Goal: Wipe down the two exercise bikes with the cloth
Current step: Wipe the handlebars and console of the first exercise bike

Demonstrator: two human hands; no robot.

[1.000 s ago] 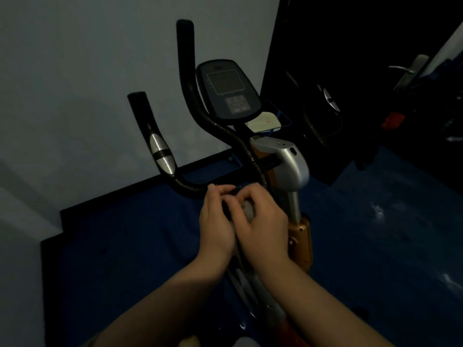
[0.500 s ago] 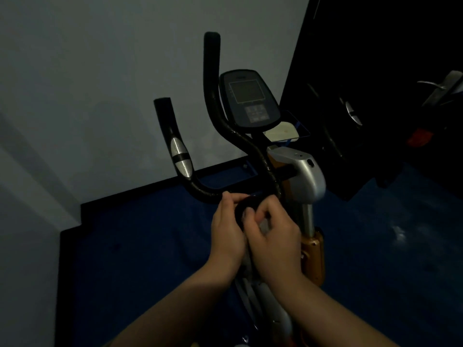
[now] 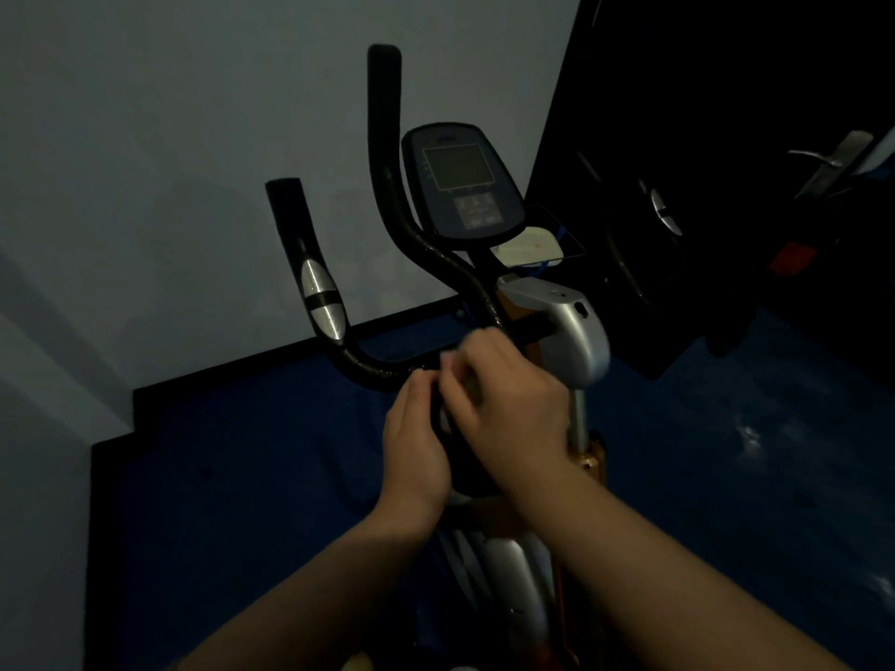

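— Can you read anything on the dark oval console (image 3: 462, 181) of the silver and black exercise bike (image 3: 557, 331)?

— No. Its grey square screen (image 3: 457, 167) is blank, and the block of small buttons (image 3: 478, 210) just below the screen carries marks too dim and blurred to make out.

— A brand name above the screen, perhaps?

— There is a faint smudge there, but no letters can be told. Nothing else near the console bears a readable word, number or sign.
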